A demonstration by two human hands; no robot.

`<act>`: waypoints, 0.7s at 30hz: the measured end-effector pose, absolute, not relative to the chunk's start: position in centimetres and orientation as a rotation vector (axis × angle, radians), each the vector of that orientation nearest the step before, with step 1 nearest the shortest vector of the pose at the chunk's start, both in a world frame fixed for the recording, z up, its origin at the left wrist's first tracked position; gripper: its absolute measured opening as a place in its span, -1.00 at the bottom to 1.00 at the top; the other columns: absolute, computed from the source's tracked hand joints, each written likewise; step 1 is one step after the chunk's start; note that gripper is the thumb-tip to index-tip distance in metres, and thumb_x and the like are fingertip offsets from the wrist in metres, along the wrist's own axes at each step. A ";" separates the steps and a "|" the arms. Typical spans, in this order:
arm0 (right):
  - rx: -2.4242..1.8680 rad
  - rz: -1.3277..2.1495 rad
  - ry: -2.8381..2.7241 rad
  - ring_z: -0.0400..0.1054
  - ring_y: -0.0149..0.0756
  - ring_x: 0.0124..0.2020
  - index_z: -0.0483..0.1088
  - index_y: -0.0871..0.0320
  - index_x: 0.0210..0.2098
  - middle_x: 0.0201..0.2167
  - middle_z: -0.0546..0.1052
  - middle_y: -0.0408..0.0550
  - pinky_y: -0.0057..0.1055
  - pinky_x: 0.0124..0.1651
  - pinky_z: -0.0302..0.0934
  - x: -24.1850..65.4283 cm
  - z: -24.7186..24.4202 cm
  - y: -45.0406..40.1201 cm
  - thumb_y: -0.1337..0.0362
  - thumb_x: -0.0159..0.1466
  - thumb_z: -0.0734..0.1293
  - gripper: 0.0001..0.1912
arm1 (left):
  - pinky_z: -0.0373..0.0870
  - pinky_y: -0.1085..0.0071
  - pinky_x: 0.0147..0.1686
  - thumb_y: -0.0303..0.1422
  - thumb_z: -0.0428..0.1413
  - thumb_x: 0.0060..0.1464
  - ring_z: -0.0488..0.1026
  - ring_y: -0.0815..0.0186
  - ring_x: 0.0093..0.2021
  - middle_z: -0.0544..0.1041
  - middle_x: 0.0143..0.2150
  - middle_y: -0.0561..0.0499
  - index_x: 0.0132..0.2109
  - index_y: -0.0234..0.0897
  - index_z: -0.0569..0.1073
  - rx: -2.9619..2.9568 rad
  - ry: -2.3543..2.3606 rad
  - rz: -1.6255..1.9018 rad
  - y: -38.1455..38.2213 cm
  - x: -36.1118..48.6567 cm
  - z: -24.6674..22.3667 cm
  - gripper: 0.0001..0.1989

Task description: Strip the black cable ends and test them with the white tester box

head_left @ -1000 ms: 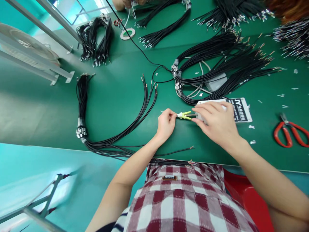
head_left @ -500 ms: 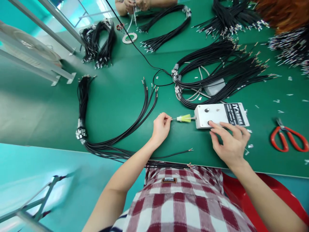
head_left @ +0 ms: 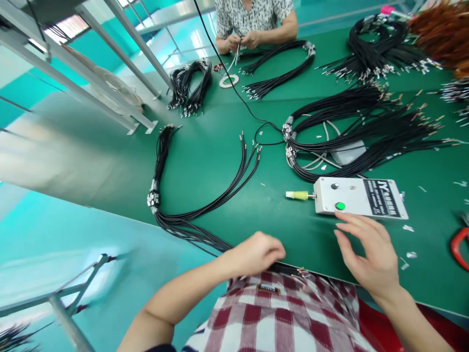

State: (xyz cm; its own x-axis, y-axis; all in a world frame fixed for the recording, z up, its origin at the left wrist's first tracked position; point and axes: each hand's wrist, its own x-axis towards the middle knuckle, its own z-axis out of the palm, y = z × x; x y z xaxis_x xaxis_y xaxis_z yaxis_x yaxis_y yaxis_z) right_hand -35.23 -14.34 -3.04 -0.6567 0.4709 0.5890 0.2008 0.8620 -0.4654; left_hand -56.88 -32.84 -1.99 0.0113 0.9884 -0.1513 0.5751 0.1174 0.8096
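My left hand (head_left: 259, 253) is low over the table's front edge, its fingers curled together. Whatever may be in them is hidden. Just beneath it runs a bundle of black cables (head_left: 198, 232), tied at a silvery connector cluster; bare copper ends (head_left: 300, 271) show at the edge by my apron. My right hand (head_left: 370, 252) is open with its fingers apart, fingertips near the front side of a white control box (head_left: 351, 195). That box has a black knob, a small switch, a green button (head_left: 340, 206) and a yellow-green nozzle (head_left: 301, 195) sticking out leftward.
More black cable bundles (head_left: 333, 105) lie behind the box and toward the back. Red-handled pliers (head_left: 459, 244) are at the far right. Across the table, a person's hands (head_left: 244, 41) work near a tape roll (head_left: 229, 80). Metal legs (head_left: 120, 110) stand at left.
My left hand has moved from the nozzle tip down toward the table's front edge. My right finger has come off the green button. The whole view has shifted.
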 end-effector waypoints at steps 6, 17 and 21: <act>-0.402 0.522 -2.287 0.49 -0.10 -0.01 0.43 0.02 -0.06 -0.06 0.61 -0.01 -0.07 0.10 0.35 -36.7 -2.3 -14.5 0.44 0.23 0.40 -0.69 | 0.34 0.16 -0.03 -0.48 0.13 0.13 0.41 0.07 -0.08 0.50 -0.18 -0.15 -0.26 -0.25 0.43 1.230 2.765 0.834 -28.8 -66.6 -3.7 -0.95; -0.177 0.493 -2.654 0.42 -0.12 0.13 0.38 0.15 0.12 0.13 0.53 0.07 -0.12 0.12 0.26 -38.3 -0.4 -17.0 0.24 0.38 0.29 -0.67 | 0.24 0.45 -0.39 -0.38 0.05 0.21 0.30 0.37 -0.47 0.34 -0.47 0.15 -0.19 -0.21 0.29 1.080 2.287 1.253 -29.5 -64.1 -1.4 -0.94; -0.148 0.436 -2.844 0.46 -0.09 0.01 0.44 0.20 0.06 -0.01 0.60 0.07 0.02 0.18 0.11 -39.5 -1.0 -18.9 0.17 0.40 0.27 -0.68 | 0.28 0.47 -0.35 -0.32 0.05 0.26 0.34 0.39 -0.41 0.39 -0.41 0.10 -0.05 -0.25 0.36 1.203 1.970 1.330 -28.3 -60.4 1.5 -0.85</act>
